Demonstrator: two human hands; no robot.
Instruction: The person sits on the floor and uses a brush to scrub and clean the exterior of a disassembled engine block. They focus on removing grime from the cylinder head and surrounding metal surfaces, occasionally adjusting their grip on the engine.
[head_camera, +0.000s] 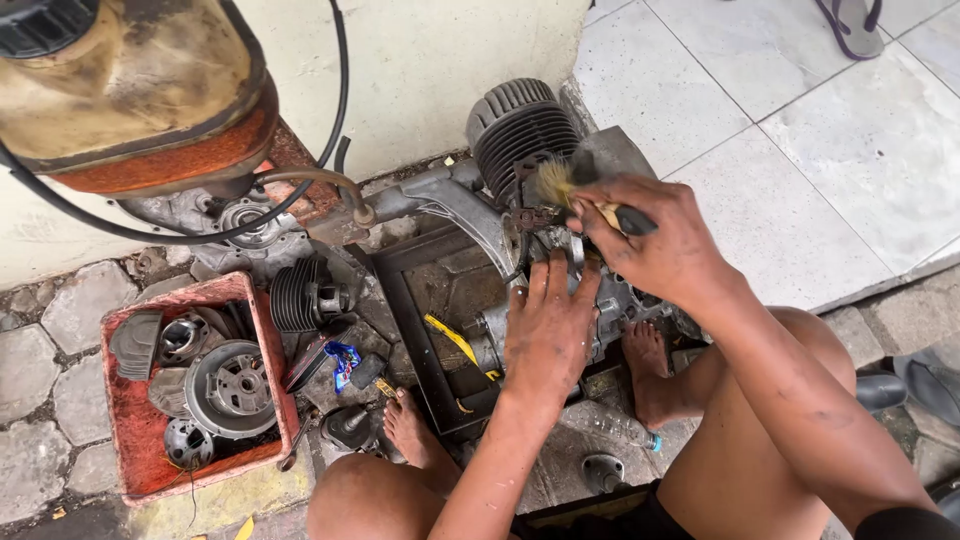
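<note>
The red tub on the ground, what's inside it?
The red tub holds grey metal engine parts: a round wheel-like part, a small ring part and curved covers. Whatever lies underneath them is hidden.

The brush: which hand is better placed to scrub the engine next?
Probably the right hand: it grips the brush, bristles at the finned cylinder. The left hand lies flat on the engine case, holding no tool.

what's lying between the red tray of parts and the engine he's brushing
In the head view, between the red tray and the engine lie a loose finned cylinder, a blue wrapper and a dark square pan holding a yellow strip.
</note>
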